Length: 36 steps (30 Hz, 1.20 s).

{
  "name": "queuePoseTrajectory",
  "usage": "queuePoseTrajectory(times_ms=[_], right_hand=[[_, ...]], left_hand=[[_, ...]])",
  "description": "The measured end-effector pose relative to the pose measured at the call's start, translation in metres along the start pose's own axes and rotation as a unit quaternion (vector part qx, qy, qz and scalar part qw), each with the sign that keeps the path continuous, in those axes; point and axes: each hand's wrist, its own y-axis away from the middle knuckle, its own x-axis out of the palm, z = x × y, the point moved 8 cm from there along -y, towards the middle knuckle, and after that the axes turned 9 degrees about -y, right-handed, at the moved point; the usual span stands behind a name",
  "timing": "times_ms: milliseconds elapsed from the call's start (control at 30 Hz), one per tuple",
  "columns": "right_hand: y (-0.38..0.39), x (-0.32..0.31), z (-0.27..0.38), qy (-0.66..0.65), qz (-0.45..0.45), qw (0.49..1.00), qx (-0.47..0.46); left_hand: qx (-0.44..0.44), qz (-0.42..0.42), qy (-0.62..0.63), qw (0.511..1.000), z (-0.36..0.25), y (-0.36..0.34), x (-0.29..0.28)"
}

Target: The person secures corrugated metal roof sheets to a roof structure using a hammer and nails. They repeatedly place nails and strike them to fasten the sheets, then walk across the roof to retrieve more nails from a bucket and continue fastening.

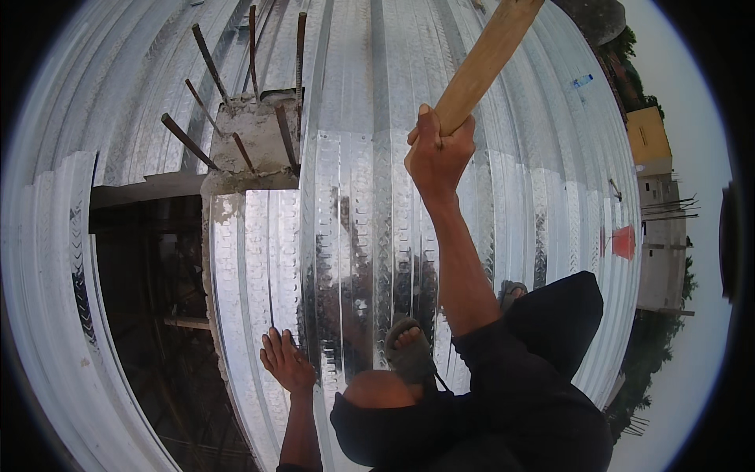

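Raised at the upper right of centre, my right hand (pixel 442 153) is closed round the lower end of a long wooden stick (pixel 484 71), whose far end runs out of the picture at the top. My left hand (pixel 287 360) lies with its fingers stretched out on a shiny ribbed metal sheet (pixel 259 259), beside the dark opening. Lengthwise ribs and small embossed marks cover the sheet. Its bright upper end meets a duller metal sheet (pixel 346 79) farther off.
A rectangular opening (pixel 149 275) drops into darkness at the left. Rusty rebar (pixel 206 59) sticks up from a concrete column stub (pixel 255 138) behind it. Farther right lie a red object (pixel 624 241), a hammer-like tool (pixel 616 189) and a plastic bottle (pixel 582 81). My sandalled foot (pixel 409 346) stands on the sheeting.
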Motion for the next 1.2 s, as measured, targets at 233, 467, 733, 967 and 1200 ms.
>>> queuePoseTrajectory(times_ms=[233,467,733,967,1200], right_hand=[[0.165,-0.031,-0.176,0.363,0.163,0.864,0.310],[0.096,-0.017,-0.151,0.263,0.102,0.941,0.187],[0.011,-0.009,-0.015,-0.103,-0.100,0.989,-0.033],[0.149,0.000,-0.218,0.193,0.128,0.898,0.373],[0.030,-0.011,-0.047,0.063,-0.035,0.996,0.046]], left_hand=[[0.004,0.022,0.011,1.000,-0.017,-0.001,0.008],[0.011,0.003,0.015,1.000,-0.013,-0.003,0.008],[-0.001,0.021,-0.015,1.000,-0.005,-0.002,0.001],[-0.006,0.018,0.002,1.000,-0.016,-0.001,0.007],[0.004,0.029,-0.003,1.000,-0.005,-0.004,0.001]])
